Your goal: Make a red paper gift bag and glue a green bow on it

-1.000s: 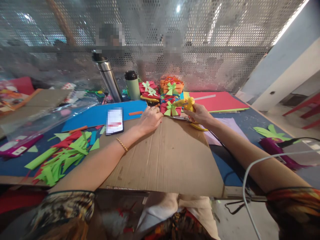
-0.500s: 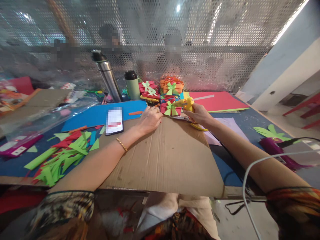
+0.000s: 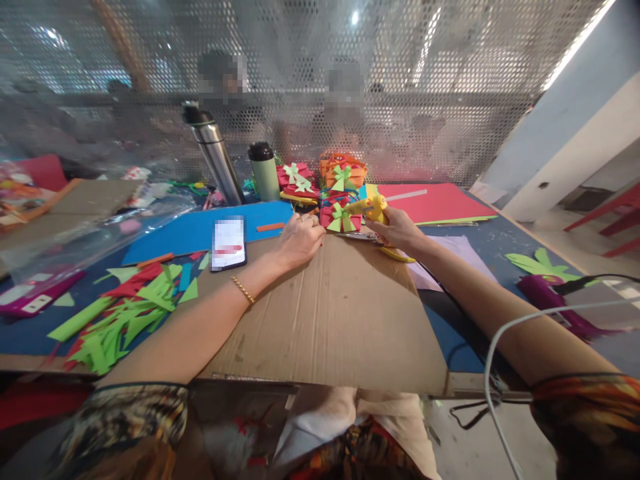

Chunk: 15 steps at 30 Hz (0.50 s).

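Observation:
My right hand (image 3: 397,229) is wrapped round a yellow glue gun (image 3: 371,207), its nozzle pointing left at a red paper box with a green bow (image 3: 341,217). Just left of that box, my left hand (image 3: 301,238) rests on the brown cardboard (image 3: 325,320) with its fingers curled; what they hold, if anything, is hidden. Scissors with yellow handles (image 3: 397,255) lie below my right hand. More red and orange boxes with green bows (image 3: 343,175) stand behind.
A phone (image 3: 229,244), blue sheet (image 3: 200,225) and green paper scraps (image 3: 123,320) lie left. Behind stand a steel flask (image 3: 217,157) and green bottle (image 3: 265,175). Right are red sheets (image 3: 445,202), a lilac sheet (image 3: 463,260) and a white cable (image 3: 493,360).

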Available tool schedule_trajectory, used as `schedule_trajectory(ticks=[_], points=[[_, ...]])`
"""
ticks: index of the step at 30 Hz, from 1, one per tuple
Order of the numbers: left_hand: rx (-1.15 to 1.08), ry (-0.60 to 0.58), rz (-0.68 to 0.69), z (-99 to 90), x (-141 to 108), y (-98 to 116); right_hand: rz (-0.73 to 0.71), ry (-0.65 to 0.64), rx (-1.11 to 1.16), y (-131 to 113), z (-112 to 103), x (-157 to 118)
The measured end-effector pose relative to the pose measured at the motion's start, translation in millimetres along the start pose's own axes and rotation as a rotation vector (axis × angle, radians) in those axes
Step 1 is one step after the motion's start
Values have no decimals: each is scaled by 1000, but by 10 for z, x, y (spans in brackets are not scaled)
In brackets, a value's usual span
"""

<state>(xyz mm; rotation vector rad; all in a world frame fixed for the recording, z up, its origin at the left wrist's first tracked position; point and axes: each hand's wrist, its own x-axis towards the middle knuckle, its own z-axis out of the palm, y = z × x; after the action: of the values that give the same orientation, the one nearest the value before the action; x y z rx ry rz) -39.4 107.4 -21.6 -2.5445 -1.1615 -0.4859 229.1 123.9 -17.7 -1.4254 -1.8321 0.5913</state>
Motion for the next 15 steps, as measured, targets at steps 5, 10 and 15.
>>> schedule_trajectory(ticks=[5,10,15], points=[[-15,35,15,22,-6,-19,16,-4,-8,-10,-3,-2],[6,47,24,49,-10,-34,23,-10,-19,-35,-2,-11],[5,49,32,50,-8,-33,21,-19,-29,-57,-21,-26]])
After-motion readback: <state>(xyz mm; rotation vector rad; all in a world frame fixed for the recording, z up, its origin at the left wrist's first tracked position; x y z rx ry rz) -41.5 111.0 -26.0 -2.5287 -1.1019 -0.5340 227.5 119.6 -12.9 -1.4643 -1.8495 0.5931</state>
